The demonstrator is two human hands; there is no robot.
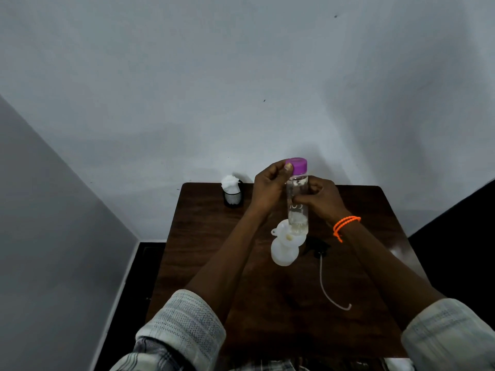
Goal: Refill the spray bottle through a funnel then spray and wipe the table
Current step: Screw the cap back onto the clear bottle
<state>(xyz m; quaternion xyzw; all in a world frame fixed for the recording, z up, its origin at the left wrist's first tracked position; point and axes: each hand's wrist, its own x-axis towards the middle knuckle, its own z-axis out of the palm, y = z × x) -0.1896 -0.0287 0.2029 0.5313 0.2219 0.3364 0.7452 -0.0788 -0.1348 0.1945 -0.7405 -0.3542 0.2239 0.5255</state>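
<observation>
While your left hand (269, 187) pinches the purple cap (296, 165) and your right hand (320, 198) wraps the clear water bottle (297, 202), it hangs above mid-table (214, 236), over the funnel (285, 231) in the white spray bottle (284, 253). Judge it smooth, rigid, moderately heavy; grip mid-body.

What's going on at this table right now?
A person holds a clear water bottle upright above the table: the right hand grips its body while the left hand pinches its purple cap, which is on. Below, a white spray bottle stands with a funnel in its neck. Its black spray head with tube lies beside it. Nothing is being poured yet.
</observation>
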